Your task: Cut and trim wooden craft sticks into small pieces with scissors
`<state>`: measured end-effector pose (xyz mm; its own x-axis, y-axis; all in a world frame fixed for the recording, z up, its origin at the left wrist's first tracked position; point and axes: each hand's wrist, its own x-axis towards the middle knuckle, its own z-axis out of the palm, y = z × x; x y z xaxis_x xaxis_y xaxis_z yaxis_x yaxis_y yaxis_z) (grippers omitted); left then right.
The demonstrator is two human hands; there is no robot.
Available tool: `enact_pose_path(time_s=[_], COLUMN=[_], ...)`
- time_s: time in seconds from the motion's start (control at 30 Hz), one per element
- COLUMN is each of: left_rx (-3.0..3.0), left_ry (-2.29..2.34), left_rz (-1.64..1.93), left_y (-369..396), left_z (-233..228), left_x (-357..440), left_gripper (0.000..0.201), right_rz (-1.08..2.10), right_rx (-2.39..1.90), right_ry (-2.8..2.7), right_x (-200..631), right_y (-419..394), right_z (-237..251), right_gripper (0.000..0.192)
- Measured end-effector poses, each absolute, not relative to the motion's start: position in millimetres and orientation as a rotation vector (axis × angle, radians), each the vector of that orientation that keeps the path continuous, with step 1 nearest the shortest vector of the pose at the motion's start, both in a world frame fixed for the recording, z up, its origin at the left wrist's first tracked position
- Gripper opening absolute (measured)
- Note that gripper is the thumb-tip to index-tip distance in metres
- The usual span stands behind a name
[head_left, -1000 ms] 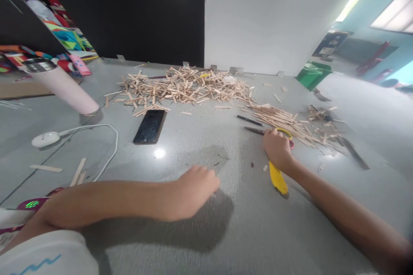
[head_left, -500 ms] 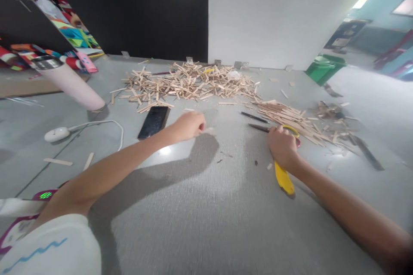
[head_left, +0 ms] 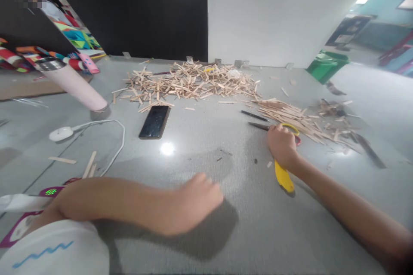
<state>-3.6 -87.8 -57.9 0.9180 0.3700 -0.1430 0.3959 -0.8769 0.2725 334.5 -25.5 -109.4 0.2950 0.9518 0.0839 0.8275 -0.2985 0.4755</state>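
- Two bare hands are over the grey table [head_left: 200,240], and places below are told from the black phone [head_left: 155,121] lying flat on it.
- Far left of the phone, a pink tumbler [head_left: 72,84] stands with a steel rim; nearer the phone, a white cable [head_left: 106,126] loops.
- Below and right of the phone, the left hand [head_left: 196,202] hovers low over bare table, fingers curled loosely, nothing seen in it; whether it touches the surface cannot be told.
- Just beyond the phone lies a broad heap of wooden sticks [head_left: 190,81].
- Well right of the phone, the right hand [head_left: 282,146] is closed on the yellow-handled scissors [head_left: 284,176], which rest on the table with dark blades pointing back toward the phone.
- Right of that hand, a second pile of sticks [head_left: 297,116] lies, and a black pen [head_left: 254,115] lies between it and the phone.
- Farthest right, a green bin [head_left: 325,66] stands.
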Motion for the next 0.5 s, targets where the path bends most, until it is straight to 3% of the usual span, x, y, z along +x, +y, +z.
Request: enact_pose_path(time_s=[0.27, 0.5], left_rx=[2.790, 2.729], left_ry=[1.072, 1.253], left_rz=[-0.294, -0.237], left_y=[78.3, 95.4], left_z=[-53.7, -57.2], left_x=[10.5, -1.2], left_gripper=[0.037, 0.038], right_rz=[0.524, 0.522], right_rx=[2.205, 2.187], right_ry=[1.613, 1.609], right_x=[335.0, 334.4], right_y=[-25.9, -26.7], right_z=[-110.2, -108.7], right_gripper=[0.034, 0.034])
